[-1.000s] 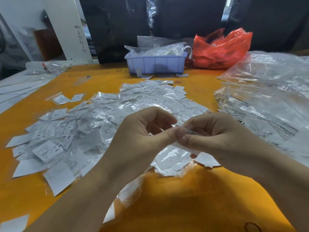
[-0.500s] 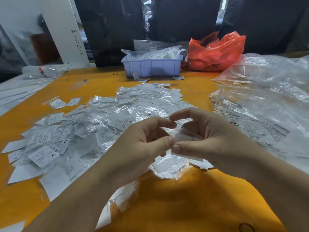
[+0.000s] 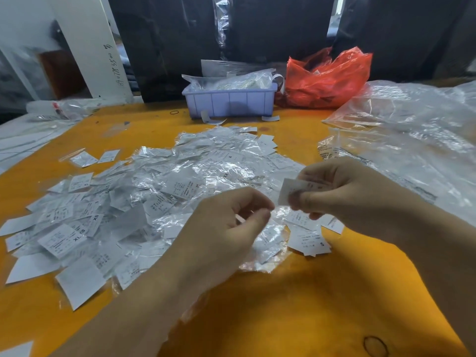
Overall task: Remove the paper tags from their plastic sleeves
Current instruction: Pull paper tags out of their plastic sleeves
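Note:
My right hand pinches a white paper tag between thumb and fingers, holding it above the orange table. A short gap to the left, my left hand has its thumb and forefinger pinched together on what looks like a thin clear plastic sleeve, hard to make out against the pile. Beneath and behind both hands lies a broad heap of sleeved tags and empty sleeves. Bare white tags lie along its left edge, and a few more tags lie under my right hand.
A lilac plastic bin filled with clear bags stands at the back centre, with a red plastic bag beside it. Large crumpled clear bags cover the table's right side. A rubber band lies near the front edge.
My hands have drawn apart. The right hand moved right and up with the white tag now showing free, and the left hand stayed with its pinch lower left.

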